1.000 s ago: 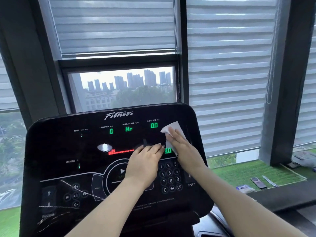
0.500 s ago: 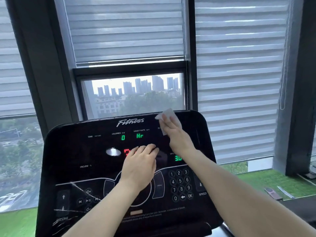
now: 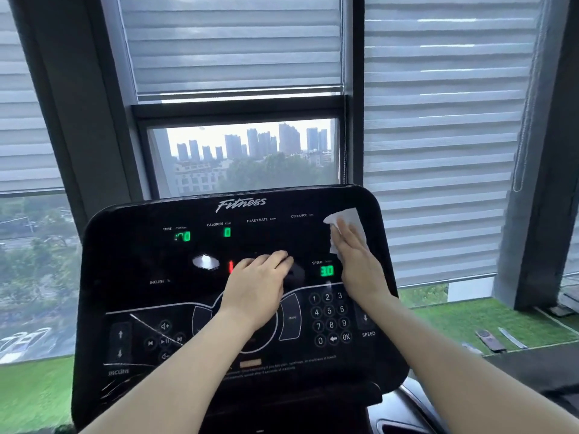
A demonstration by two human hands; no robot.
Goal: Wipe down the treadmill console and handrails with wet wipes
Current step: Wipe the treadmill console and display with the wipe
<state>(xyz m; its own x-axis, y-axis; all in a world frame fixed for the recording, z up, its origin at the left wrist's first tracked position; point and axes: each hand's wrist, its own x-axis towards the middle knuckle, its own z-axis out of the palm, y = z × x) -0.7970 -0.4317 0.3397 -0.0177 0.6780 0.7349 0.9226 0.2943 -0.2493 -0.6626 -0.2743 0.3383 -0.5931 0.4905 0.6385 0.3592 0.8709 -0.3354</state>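
The black glossy treadmill console (image 3: pixel 131 270) fills the lower middle of the view, with green lit digits and a number keypad at the right. My right hand (image 3: pixel 357 261) lies flat with straight fingers on a white wet wipe (image 3: pixel 346 219), pressing it against the console's upper right corner. My left hand (image 3: pixel 258 283) rests palm down on the middle of the console, fingers lightly bent, holding nothing. The handrails are not in view.
Behind the console are tall windows with grey slatted blinds (image 3: pixel 438 120) and dark frames. Green artificial turf (image 3: pixel 488 321) runs along the sill at the right, with a remote (image 3: pixel 490 339) and a few small flat items on it.
My right hand has slid the wipe from the console's top middle edge to the upper right corner. My left hand has stayed on the console's middle. The camera view shifted slightly.
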